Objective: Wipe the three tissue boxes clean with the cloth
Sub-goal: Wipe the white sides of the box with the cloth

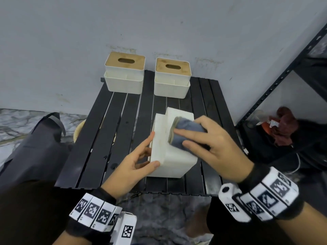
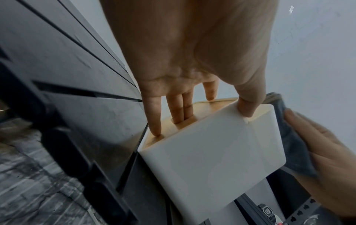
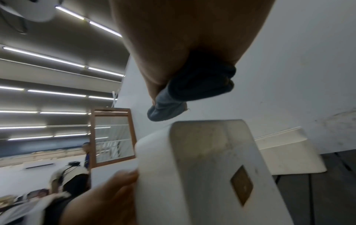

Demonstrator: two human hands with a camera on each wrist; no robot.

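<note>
Left-hand fingers hooked into the slot of the wooden lid, thumb pressed on the white wall, so left hand grips the near tissue box tipped on its side. Right-hand fingers curled over a folded grey-blue cloth, pinching it flat against the box's upturned face; right hand thus gripping the cloth. Box likely light and hollow, walls stiff, smooth plastic probably slippery under a wipe, hence worth steadying at slot and edge as here; lid possibly loose, so better not lifted by it alone. Cloth soft, bunching easily. Beyond the fingertips, well apart, two more tissue boxes: left one, right one, upright by the wall. Beneath the fingers, a black slatted table; gaps could catch the cloth. Right of the right hand, a dark metal shelf. Marbled floor left of the left hand.
</note>
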